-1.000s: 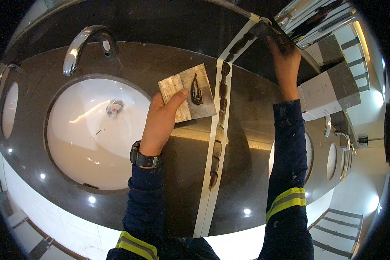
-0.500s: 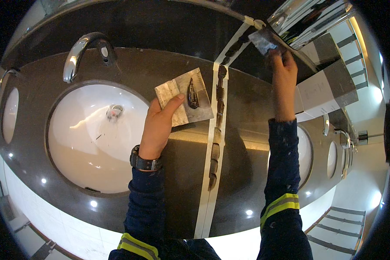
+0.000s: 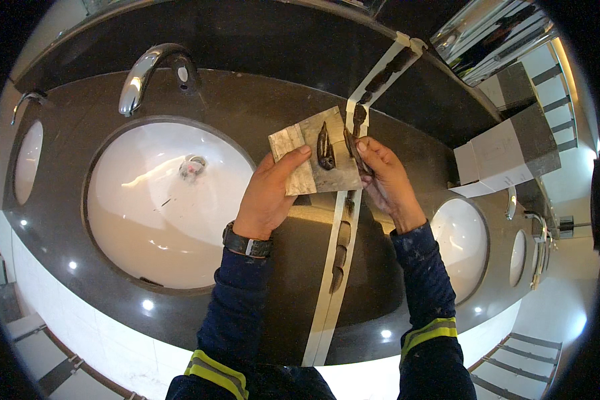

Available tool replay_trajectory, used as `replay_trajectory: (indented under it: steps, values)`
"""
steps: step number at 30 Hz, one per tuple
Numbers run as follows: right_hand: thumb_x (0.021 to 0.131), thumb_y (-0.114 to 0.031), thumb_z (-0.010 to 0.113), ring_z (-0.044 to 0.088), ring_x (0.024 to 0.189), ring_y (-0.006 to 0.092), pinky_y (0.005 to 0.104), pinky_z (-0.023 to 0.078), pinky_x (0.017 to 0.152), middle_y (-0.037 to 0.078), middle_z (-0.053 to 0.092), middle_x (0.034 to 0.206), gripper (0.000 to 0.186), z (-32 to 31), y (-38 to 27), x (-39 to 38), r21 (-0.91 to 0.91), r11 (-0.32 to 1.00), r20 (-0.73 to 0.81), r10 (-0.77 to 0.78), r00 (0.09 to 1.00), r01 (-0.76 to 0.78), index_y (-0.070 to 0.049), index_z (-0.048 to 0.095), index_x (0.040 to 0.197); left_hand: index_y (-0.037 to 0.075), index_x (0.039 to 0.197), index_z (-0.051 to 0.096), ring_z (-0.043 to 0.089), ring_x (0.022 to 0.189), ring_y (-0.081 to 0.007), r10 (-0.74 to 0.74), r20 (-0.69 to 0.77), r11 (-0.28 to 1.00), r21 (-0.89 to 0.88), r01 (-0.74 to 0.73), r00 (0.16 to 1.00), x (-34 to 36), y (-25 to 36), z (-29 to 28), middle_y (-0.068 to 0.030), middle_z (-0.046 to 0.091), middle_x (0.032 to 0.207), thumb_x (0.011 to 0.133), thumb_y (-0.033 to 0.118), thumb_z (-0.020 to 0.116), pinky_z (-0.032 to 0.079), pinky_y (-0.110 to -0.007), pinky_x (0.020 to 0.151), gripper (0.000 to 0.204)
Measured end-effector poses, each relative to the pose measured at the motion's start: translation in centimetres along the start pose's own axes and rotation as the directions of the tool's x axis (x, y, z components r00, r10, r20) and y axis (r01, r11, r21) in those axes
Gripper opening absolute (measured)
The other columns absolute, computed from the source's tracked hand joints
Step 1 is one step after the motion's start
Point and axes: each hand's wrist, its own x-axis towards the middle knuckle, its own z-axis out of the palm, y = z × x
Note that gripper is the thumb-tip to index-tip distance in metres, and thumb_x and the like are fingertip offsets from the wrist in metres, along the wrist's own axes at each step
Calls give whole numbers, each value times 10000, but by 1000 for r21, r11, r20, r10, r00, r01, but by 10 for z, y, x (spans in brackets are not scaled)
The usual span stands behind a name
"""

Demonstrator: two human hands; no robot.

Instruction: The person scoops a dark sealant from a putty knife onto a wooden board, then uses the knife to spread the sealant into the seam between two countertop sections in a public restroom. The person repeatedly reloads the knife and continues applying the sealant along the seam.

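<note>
My left hand (image 3: 265, 200) grips a flat square plate (image 3: 305, 130), thumb on top, above the dark countertop (image 3: 287, 273). A streak of dark paste (image 3: 325, 152) lies on the plate's face. At the plate's right edge, my right hand (image 3: 390, 185) pinches a thin flat scraper (image 3: 355, 151), seen nearly edge-on; whether it touches the plate I cannot tell. Below both hands a seam runs across the counter and up the backsplash, with patches of dark filler (image 3: 341, 256) along it. Strips of pale masking tape (image 3: 321, 323) border the seam on both sides.
A white oval sink (image 3: 160, 240) with a curved chrome faucet (image 3: 137, 77) is on the left. Another sink (image 3: 457, 250) lies right of my right forearm. A white box-like fixture (image 3: 497, 160) and a shiny metal panel (image 3: 487, 40) stand at the upper right.
My right hand has come down and left from the backsplash seam to the plate, bringing the scraper. The plate has shifted slightly right in view, along with the whole scene.
</note>
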Motion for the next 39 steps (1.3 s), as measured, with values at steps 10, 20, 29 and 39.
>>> replay_trajectory:
  steps: [10,20,29,39]
  values:
    - [1013,-154,587,479,728,26,205,389,638,-40,666,966,237,-8,-55,-49,-610,782,-193,-306,932,130,-65,712,1194,-19,1262,619,673,1039,-160,167,-139,965,228,-133,976,2,6,2,-81,694,1178,996,194,643,525,-303,909,341]
    - [824,-77,710,626,1046,179,310,482,940,110,653,1197,450,20,-90,-44,-859,413,111,-425,898,302,-31,633,1264,-22,1203,646,652,977,-148,178,-200,898,434,-76,964,-7,7,10,-85,703,1096,999,300,631,494,-280,878,382]
    - [846,-83,746,633,982,162,314,508,883,83,658,1130,460,19,-81,-34,-905,350,135,-306,942,244,-42,642,1292,-38,1155,652,637,934,-161,206,-205,864,498,-79,957,-9,7,15,-90,695,1055,1005,334,619,490,-293,849,402]
    - [895,-112,715,645,865,353,442,542,758,176,575,1016,298,40,-89,-39,-964,-35,254,-431,866,265,-98,711,1193,-55,1011,694,616,832,-156,284,-148,704,702,-102,947,-2,1,2,-110,702,927,1016,342,601,491,-316,769,408]
